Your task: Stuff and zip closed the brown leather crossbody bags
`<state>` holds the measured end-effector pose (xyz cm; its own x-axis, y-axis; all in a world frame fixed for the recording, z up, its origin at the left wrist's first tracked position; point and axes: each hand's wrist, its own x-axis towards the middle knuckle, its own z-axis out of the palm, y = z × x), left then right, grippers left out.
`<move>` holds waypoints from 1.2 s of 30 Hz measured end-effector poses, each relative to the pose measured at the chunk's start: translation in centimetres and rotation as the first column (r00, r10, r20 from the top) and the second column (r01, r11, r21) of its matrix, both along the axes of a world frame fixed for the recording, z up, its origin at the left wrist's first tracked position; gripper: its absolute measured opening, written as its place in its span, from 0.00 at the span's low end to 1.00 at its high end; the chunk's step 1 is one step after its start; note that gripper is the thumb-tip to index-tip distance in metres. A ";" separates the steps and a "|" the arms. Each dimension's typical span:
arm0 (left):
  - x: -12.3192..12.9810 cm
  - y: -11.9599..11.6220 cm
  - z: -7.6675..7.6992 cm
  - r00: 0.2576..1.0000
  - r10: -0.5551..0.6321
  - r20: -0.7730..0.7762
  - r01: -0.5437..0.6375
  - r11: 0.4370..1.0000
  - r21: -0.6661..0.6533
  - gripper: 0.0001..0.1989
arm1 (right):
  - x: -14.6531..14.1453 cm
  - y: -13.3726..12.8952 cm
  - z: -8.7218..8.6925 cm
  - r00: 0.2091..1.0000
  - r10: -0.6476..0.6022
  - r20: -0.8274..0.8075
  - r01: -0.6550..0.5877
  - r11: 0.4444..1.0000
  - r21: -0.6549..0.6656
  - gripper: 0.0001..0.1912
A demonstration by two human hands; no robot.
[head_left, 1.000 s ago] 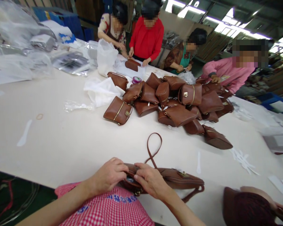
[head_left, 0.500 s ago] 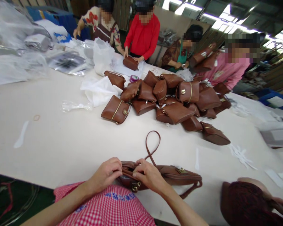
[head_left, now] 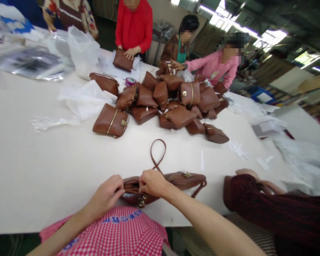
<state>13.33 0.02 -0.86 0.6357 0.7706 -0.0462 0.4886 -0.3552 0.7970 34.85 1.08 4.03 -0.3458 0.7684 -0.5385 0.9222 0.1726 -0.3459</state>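
Note:
A brown leather handbag (head_left: pixel 181 180) lies at the table's near edge, right in front of my checked apron. Its top is parted, showing part of the inside. My left hand (head_left: pixel 110 190) pinches the rim at the bag's left end. My right hand (head_left: pixel 152 182) is closed on the opening further right, its fingertips partly inside and hidden. Below the right hand hangs a gold clasp (head_left: pixel 142 202). The bag's thin strap (head_left: pixel 158 153) loops up onto the table behind it.
A heap of brown handbags (head_left: pixel 176 117) covers the table's middle, with white wrapping sheets (head_left: pixel 81 97) to its left. A co-worker's dark red sleeve (head_left: pixel 248 193) is close on my right. Several co-workers stand across the table, one handling a bag (head_left: pixel 122 60).
The view has swung right, so the table's things sit further left. My right hand has closed more on the bag's opening, which shows wider. Across the table, a pink-sleeved arm now reaches toward the bags.

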 end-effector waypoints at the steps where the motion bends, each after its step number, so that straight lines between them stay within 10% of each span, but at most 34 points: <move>1: 0.1 0.1 0.0 1.000 0.009 -0.004 -0.009 1.000 -0.002 0.08 | 0.0 0.0 0.1 1.000 0.007 0.012 -0.007 1.000 0.009 0.04; 12: -0.1 -0.5 -0.4 0.995 -0.095 -0.021 0.097 0.973 0.208 0.08 | 0.1 -1.9 -1.5 0.998 0.018 0.057 -0.025 0.991 0.135 0.08; 21: 0.8 -0.6 0.2 0.998 -0.046 -0.041 0.051 0.991 0.126 0.08 | -0.5 -1.8 -2.6 0.998 -0.068 -0.018 0.070 0.990 0.126 0.13; 30: 1.1 -0.6 0.0 0.996 -0.071 0.047 0.065 0.991 0.117 0.09 | 4.4 -2.7 0.8 0.960 -0.071 -0.269 0.101 0.990 0.100 0.08; 36: 0.6 -0.8 -0.9 0.995 -0.065 0.073 0.057 0.992 0.109 0.08 | 4.9 -6.4 -0.4 0.990 0.140 -0.021 -0.127 0.942 0.311 0.08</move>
